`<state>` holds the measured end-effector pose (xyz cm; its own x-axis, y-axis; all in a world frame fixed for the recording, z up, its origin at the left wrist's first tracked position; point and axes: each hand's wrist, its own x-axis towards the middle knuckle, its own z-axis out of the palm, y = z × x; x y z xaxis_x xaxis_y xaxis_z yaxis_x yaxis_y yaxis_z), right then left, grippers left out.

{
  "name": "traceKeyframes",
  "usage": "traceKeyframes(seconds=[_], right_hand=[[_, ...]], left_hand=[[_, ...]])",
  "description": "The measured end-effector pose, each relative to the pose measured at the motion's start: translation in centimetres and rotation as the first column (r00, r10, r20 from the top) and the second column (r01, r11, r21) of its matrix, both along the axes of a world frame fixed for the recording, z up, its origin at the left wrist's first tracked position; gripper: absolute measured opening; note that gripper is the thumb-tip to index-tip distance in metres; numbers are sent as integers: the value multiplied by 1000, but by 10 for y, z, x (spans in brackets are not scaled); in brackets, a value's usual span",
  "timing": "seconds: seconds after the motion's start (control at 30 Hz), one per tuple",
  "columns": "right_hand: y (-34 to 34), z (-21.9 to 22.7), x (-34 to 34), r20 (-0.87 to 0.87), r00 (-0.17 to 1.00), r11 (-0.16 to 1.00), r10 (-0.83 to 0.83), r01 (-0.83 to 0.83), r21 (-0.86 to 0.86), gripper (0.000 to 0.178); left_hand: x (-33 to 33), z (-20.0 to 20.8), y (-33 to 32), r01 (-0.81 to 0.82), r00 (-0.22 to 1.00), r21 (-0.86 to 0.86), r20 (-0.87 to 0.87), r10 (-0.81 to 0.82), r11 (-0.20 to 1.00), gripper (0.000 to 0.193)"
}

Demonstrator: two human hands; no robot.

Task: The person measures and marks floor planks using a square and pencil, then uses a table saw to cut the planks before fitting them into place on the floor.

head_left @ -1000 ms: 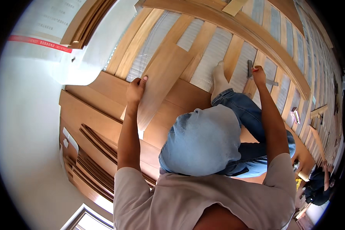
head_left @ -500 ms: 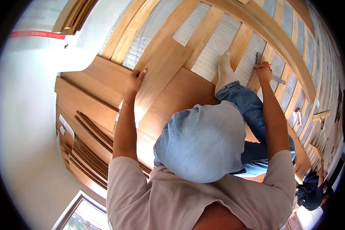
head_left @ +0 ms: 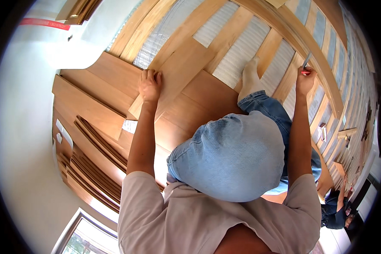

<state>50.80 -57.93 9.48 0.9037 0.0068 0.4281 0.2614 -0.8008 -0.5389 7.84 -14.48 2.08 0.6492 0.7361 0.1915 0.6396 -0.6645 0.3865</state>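
Note:
My left hand (head_left: 150,86) is at the left edge of a loose brown floorboard (head_left: 180,63), its fingers curled and its thumb against the board. The board lies slantwise over the laid flooring (head_left: 211,95) and the pale wooden battens (head_left: 228,34). Out to the right, my right hand (head_left: 305,80) is closed round a grey metal square (head_left: 307,60), seen nearly edge-on, and a slim red pencil or marker (head_left: 305,72). My fingers partly cover both.
Stacked floorboards (head_left: 93,169) lie at the left by the white wall (head_left: 21,139). Silvery sheeting (head_left: 243,46) shows between the battens. A long board (head_left: 300,38) crosses them at the right. Another person (head_left: 336,209) works at the far right. A window (head_left: 86,237) is lower left.
The square has been lifted off the battens in my right hand, which has moved right and slightly up. The loose board has shifted and turned a little, and my left hand's fingers are now more curled.

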Motion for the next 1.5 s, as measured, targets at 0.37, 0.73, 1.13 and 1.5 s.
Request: traceKeyframes(seconds=[0.37, 0.73, 1.13, 1.5], right_hand=[[88, 180, -57, 339, 743, 346, 577, -599, 722, 17], [266, 147, -169, -253, 89, 265, 963, -456, 849, 18], [270, 64, -165, -470, 89, 393, 878, -695, 602, 25], [209, 34, -151, -537, 37, 499, 843, -431, 752, 18]], left_hand=[[17, 57, -96, 325, 882, -10, 364, -299, 946, 33], [60, 218, -63, 331, 798, 257, 438, -415, 908, 59], [15, 171, -32, -63, 825, -601, 418, 381, 796, 23], [21, 87, 13, -111, 926, -476, 268, 265, 872, 35]])
